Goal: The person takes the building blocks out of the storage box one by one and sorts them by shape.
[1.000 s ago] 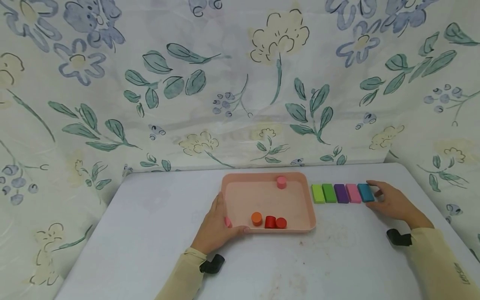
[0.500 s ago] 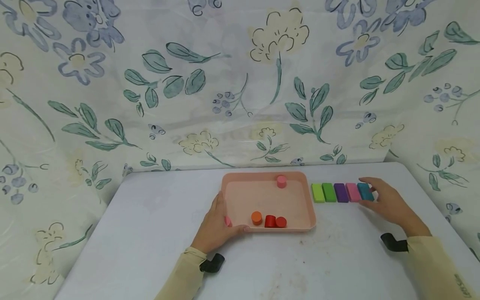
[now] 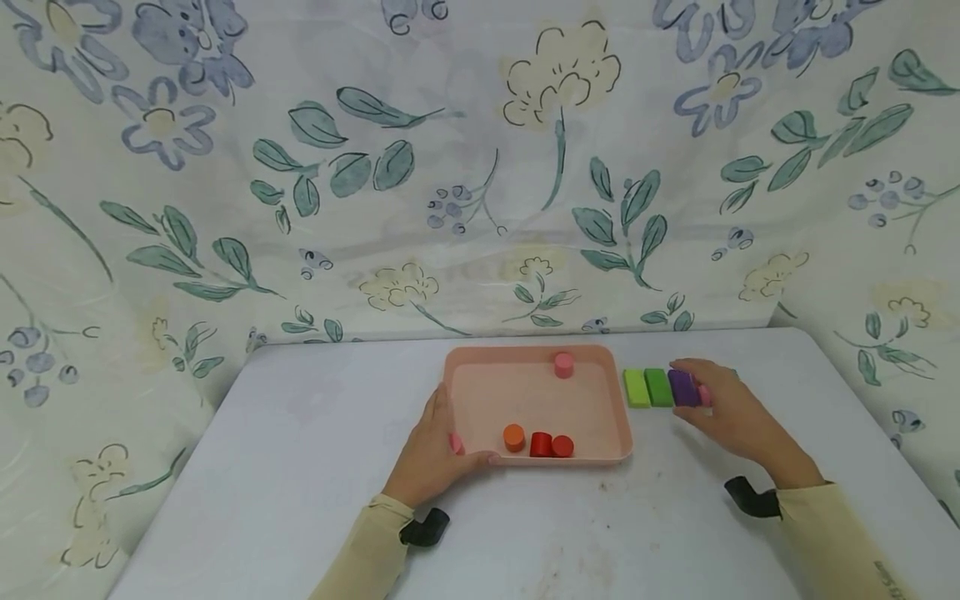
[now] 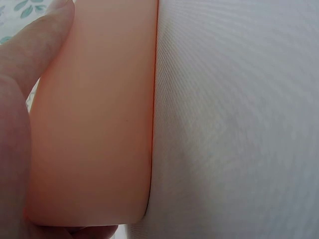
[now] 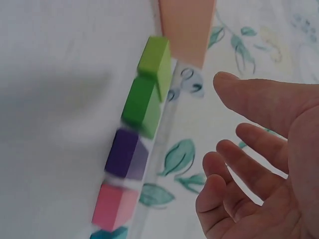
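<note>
My left hand (image 3: pixel 431 450) grips the near left corner of a peach tray (image 3: pixel 517 392), its thumb along the front side and fingers along the left. Right of the tray is a row of blocks: lime (image 3: pixel 636 388), green (image 3: pixel 658 387), purple (image 3: pixel 682 388), pink (image 5: pixel 113 206) and blue (image 5: pixel 112 233). My right hand (image 3: pixel 727 412) hovers over the row's right part, thumb and fingers spread and holding nothing. It hides the blue block and most of the pink one in the head view. In the right wrist view, its fingers are apart from the blocks.
Inside the tray lie an orange cylinder (image 3: pixel 513 437), a red cylinder (image 3: pixel 541 444) beside another red piece (image 3: pixel 562 447), and a pink cylinder (image 3: pixel 563 365) at the back. Another pink piece (image 3: pixel 456 443) shows by my left hand. Floral cloth (image 3: pixel 465 300) rises behind the white table (image 3: pixel 337 417).
My right hand has moved left along the row, from the blue block to above the pink and purple ones. The blocks stay in place. My left hand has not moved.
</note>
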`<state>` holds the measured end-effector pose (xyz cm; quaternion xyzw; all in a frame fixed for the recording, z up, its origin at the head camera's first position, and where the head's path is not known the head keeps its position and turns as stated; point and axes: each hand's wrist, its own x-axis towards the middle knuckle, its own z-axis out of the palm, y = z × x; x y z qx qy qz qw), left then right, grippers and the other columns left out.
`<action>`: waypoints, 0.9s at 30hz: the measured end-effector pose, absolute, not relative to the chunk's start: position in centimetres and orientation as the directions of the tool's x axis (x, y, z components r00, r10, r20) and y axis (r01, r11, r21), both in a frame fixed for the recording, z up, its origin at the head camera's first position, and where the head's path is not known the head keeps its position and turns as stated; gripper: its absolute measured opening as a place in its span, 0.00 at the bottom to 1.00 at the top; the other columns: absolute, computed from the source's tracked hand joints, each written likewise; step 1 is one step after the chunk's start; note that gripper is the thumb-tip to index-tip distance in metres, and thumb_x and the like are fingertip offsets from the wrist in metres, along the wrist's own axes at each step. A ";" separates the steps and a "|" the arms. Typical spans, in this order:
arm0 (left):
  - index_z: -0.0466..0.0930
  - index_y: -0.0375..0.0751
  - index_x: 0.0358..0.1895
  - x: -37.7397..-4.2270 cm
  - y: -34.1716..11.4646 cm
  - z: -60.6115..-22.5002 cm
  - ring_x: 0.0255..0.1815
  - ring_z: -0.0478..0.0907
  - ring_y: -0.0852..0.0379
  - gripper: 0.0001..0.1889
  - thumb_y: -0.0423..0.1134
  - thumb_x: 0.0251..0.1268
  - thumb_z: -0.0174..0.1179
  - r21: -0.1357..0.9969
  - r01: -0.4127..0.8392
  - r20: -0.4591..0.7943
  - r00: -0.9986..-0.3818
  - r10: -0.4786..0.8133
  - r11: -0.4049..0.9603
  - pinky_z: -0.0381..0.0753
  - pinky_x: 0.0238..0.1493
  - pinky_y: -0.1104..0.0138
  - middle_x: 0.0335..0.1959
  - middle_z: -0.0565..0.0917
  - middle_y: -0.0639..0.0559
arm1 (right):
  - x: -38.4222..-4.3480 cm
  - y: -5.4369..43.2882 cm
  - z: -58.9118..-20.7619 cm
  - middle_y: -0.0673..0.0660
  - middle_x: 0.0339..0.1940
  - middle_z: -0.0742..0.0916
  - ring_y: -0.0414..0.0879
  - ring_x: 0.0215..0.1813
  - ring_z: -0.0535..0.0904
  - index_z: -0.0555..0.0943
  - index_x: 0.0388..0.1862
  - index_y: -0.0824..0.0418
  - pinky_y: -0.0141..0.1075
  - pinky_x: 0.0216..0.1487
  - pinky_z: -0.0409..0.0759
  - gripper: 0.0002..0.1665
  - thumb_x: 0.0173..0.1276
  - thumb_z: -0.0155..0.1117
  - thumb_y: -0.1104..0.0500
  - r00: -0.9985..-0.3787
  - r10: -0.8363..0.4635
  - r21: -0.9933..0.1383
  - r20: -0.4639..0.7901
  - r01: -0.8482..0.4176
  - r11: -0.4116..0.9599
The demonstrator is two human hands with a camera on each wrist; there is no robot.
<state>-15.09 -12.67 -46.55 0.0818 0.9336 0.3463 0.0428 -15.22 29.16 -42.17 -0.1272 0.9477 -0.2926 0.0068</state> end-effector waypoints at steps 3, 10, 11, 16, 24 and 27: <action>0.38 0.36 0.81 -15.0 -12.7 -46.5 0.78 0.56 0.40 0.71 0.70 0.43 0.73 0.650 0.122 -0.027 -0.983 0.183 0.750 0.63 0.72 0.45 0.82 0.49 0.40 | -15.1 28.0 -42.1 0.71 0.71 0.71 0.69 0.71 0.64 0.67 0.71 0.68 0.66 0.67 0.64 0.37 0.66 0.70 0.64 -0.959 -0.272 -0.548 0.080 -0.271 0.792; 0.39 0.35 0.81 -15.0 -12.7 -46.4 0.78 0.56 0.39 0.71 0.70 0.44 0.73 0.654 0.122 -0.025 -0.983 0.183 0.746 0.62 0.72 0.44 0.82 0.49 0.39 | -14.5 25.0 -42.1 0.66 0.71 0.74 0.65 0.69 0.70 0.69 0.73 0.63 0.62 0.64 0.71 0.38 0.66 0.72 0.60 -0.955 -0.285 -0.513 0.079 -0.284 0.810; 0.39 0.35 0.81 -15.0 -12.6 -46.4 0.78 0.56 0.39 0.71 0.69 0.44 0.73 0.656 0.122 -0.025 -0.983 0.183 0.745 0.62 0.72 0.44 0.82 0.49 0.39 | -14.4 24.6 -42.2 0.66 0.71 0.74 0.65 0.69 0.70 0.69 0.73 0.62 0.62 0.64 0.72 0.38 0.66 0.73 0.60 -0.955 -0.286 -0.510 0.077 -0.285 0.812; 0.39 0.34 0.81 -14.9 -12.7 -46.4 0.78 0.56 0.39 0.70 0.69 0.44 0.73 0.653 0.124 -0.023 -0.983 0.184 0.747 0.63 0.72 0.44 0.81 0.49 0.39 | -14.4 22.9 -42.4 0.64 0.70 0.75 0.64 0.69 0.70 0.70 0.73 0.60 0.60 0.62 0.74 0.39 0.64 0.74 0.59 -0.948 -0.311 -0.526 0.075 -0.302 0.795; 0.39 0.34 0.81 -15.0 -12.7 -46.6 0.78 0.56 0.39 0.71 0.70 0.45 0.73 0.654 0.143 -0.006 -0.981 0.195 0.742 0.62 0.72 0.44 0.82 0.48 0.39 | -14.3 20.7 -42.8 0.63 0.69 0.76 0.58 0.61 0.77 0.71 0.71 0.60 0.53 0.58 0.80 0.36 0.65 0.73 0.60 -0.926 -0.373 -0.603 0.061 -0.332 0.725; 0.39 0.34 0.81 -15.0 -12.7 -46.6 0.78 0.56 0.39 0.70 0.69 0.45 0.73 0.653 0.144 -0.007 -0.981 0.195 0.744 0.63 0.72 0.44 0.82 0.48 0.38 | -14.4 20.0 -43.0 0.62 0.66 0.77 0.56 0.58 0.78 0.72 0.70 0.60 0.50 0.56 0.82 0.35 0.65 0.73 0.61 -0.919 -0.392 -0.623 0.045 -0.333 0.708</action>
